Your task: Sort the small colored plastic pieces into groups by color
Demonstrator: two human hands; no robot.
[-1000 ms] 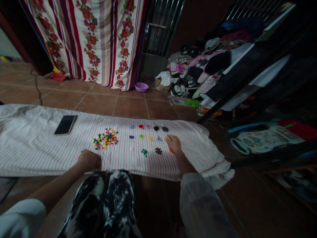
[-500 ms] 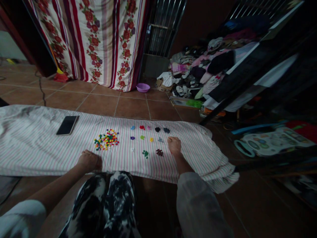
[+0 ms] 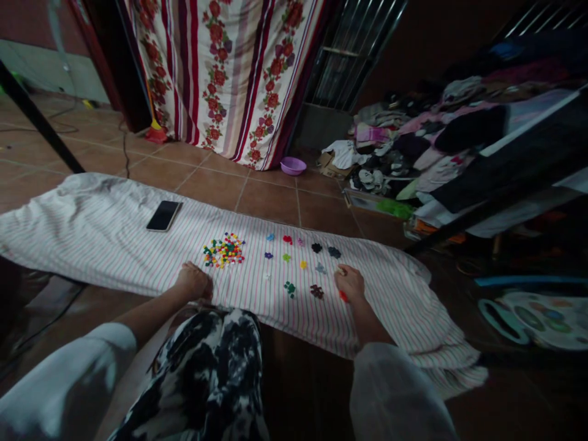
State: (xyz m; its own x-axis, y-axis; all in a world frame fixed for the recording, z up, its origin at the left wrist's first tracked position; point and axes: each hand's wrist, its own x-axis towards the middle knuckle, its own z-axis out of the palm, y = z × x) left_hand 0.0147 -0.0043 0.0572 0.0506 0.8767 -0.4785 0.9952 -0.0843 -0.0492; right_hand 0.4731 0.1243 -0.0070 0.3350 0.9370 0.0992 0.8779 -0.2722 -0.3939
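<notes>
My left hand (image 3: 193, 282) rests closed on the front edge of the striped cloth (image 3: 114, 245); what it holds, if anything, is hidden. A mixed pile of small coloured pieces (image 3: 224, 251) lies just beyond it. My right hand (image 3: 350, 283) is closed at the right of several small one-colour groups, its fingertips pinched on something too small to name. Orange-red pieces (image 3: 343, 296) show under that hand. Nearest to it are the grey group (image 3: 320, 268) and the brown group (image 3: 316, 291). Farther left are the dark green (image 3: 289, 288), yellow (image 3: 304, 264) and red (image 3: 287, 239) groups.
A phone (image 3: 164, 216) lies on the cloth at the left. Beyond, on the tiled floor, stand a purple basin (image 3: 293, 165) and a heap of clothes (image 3: 413, 141). A dark bar (image 3: 436, 226) rises at the right.
The view has shifted, so the cloth and its pieces appear farther right. Orange-red pieces now show beneath my right hand. My left hand stays closed at the cloth's front edge.
</notes>
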